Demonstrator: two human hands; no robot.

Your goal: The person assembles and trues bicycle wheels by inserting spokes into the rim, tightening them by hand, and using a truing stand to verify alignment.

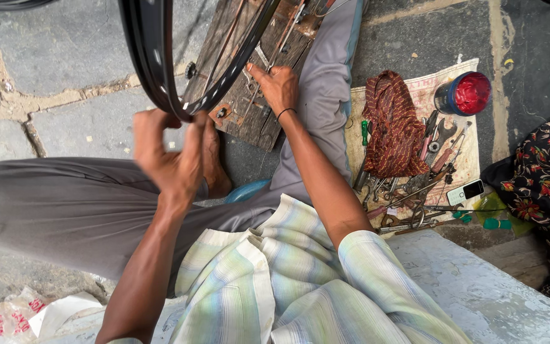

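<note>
A black bicycle wheel rim (pixel 151 60) with thin spokes (pixel 227 44) stands upright in front of me, over a worn wooden board (pixel 259 118). My left hand (pixel 167 153) grips the rim's lower edge, fingers curled around it. Further away, my right hand (pixel 278 86) reaches among the spokes near the board, forefinger pointing out; whether it pinches a spoke I cannot tell. A dark band circles the right wrist. My bare foot (pixel 214 165) rests just below the rim.
To the right, a printed sheet (pixel 424 95) on the stone floor holds several wrenches and pliers (pixel 415 191), a brown patterned cloth (pixel 393 124), a red-lidded tin (pixel 466 92) and a small phone (pixel 466 191). A floral fabric (pixel 545 172) lies far right. A pale ledge (pixel 479 286) runs underneath.
</note>
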